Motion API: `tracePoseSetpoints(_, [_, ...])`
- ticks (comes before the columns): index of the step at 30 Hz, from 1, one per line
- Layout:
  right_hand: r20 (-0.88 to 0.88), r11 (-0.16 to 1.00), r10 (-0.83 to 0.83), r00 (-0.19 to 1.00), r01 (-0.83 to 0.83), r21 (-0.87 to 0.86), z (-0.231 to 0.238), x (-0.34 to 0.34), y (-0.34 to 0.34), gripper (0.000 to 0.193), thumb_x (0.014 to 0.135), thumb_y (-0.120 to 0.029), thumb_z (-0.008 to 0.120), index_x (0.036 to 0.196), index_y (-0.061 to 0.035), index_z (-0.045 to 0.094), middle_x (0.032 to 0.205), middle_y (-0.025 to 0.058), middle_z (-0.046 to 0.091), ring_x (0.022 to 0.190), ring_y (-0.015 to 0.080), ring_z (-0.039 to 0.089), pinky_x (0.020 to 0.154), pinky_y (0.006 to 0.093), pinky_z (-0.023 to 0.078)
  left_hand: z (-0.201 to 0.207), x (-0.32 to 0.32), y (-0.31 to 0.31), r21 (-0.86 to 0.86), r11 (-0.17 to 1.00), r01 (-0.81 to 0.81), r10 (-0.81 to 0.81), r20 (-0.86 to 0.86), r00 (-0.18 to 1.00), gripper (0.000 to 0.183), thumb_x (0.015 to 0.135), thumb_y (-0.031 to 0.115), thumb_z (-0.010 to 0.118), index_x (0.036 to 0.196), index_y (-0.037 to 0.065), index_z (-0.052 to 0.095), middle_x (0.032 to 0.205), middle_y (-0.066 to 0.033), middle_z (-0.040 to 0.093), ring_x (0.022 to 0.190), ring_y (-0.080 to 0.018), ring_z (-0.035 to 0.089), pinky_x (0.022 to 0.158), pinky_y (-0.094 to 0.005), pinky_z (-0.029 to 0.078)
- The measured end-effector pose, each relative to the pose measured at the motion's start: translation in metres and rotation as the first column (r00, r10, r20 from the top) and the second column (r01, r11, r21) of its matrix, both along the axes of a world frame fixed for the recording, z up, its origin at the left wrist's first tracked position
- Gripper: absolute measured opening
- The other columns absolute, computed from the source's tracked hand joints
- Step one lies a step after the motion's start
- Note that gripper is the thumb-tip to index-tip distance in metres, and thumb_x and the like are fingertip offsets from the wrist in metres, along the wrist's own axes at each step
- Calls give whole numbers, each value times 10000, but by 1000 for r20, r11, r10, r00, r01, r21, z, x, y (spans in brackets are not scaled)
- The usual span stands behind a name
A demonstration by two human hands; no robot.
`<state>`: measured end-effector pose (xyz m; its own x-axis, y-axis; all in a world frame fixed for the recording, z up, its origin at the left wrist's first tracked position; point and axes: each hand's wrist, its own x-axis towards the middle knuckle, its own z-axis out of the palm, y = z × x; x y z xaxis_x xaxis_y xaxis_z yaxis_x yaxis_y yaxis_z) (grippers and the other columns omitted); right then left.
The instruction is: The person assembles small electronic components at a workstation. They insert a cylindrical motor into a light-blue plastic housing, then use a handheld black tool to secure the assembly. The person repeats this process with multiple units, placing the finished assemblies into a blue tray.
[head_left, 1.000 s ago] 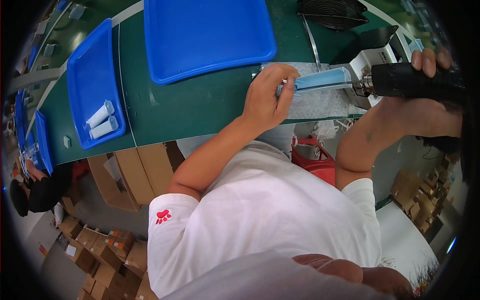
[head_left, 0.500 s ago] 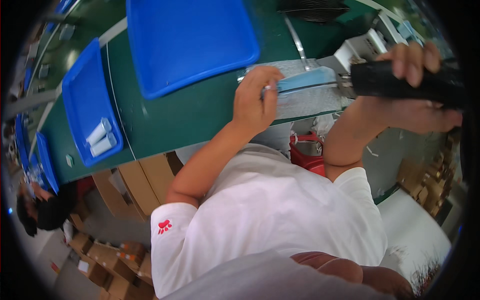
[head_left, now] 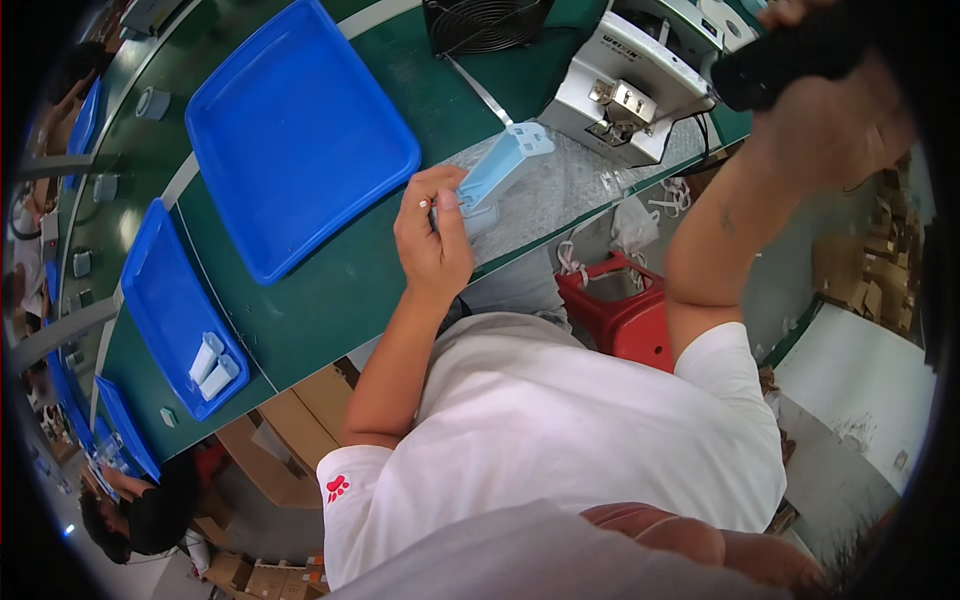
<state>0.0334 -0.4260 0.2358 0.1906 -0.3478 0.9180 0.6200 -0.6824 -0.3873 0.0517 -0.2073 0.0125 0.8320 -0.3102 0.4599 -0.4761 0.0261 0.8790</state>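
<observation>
My left hand (head_left: 432, 222) is closed round one end of a light blue plastic housing (head_left: 500, 168), long and trough-shaped. The housing slants over the bubble wrap, its hollow side showing and its flat end with small holes pointing away from me. At the upper right, my right hand (head_left: 835, 125) is wrapped round a black electric screwdriver (head_left: 780, 70), blurred and partly lost in the dark rim. The screwdriver's front end is apart from the housing, close to a white metal screw feeder (head_left: 625, 90).
Bubble wrap (head_left: 550, 205) covers part of the green table (head_left: 330, 300). A large blue tray (head_left: 300, 130) lies left of my hand; a smaller blue tray (head_left: 165, 290) holds white parts (head_left: 213, 365). A black fan (head_left: 485, 25) stands behind, a red stool (head_left: 630, 320) below the edge.
The screwdriver has come away from the housing's end and moved up and right. My left hand has tilted the housing so its far end points up. The view has shifted, showing the screw feeder.
</observation>
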Motion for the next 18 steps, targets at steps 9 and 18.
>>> tracePoseSetpoints(9, [-36,996,-83,996,84,34,-24,16,-38,388,1060,-407,514,1166,-36,558,878,100,631,648,158,594,591,290,503,-1,-3,5,-11,999,41,-41,-45,998,204,1060,75,459,1037,-17,639,1086,-168,684,957,-206,628,856,-328,488])
tracePoseSetpoints(18, [136,485,704,697,-612,625,-25,-24,-31,603,891,-557,501,1114,-2,580,957,150,575,753,223,523,725,358,470,-1,1,6,-13,999,46,-46,11,999,117,1017,38,525,1039,-2,634,1010,-159,686,855,-295,652,778,-363,513])
